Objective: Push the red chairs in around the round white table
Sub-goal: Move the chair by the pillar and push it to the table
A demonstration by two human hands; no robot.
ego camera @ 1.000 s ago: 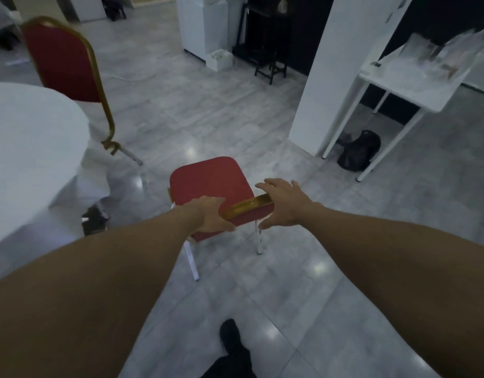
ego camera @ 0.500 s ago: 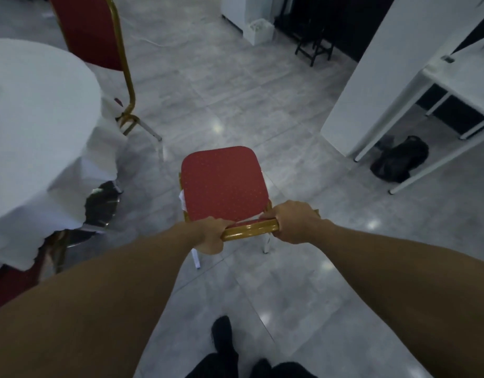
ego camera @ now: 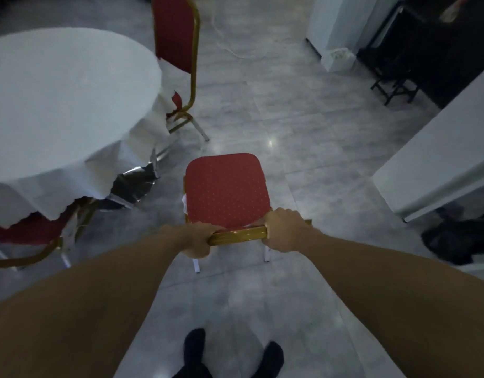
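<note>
Both my left hand [ego camera: 197,238] and right hand [ego camera: 283,230] clench the gold top rail [ego camera: 236,236] of the red chair [ego camera: 225,190], standing apart from the round white table [ego camera: 58,105]. Risk: legs snagging the hanging tablecloth [ego camera: 131,165] when pushed in.
</note>
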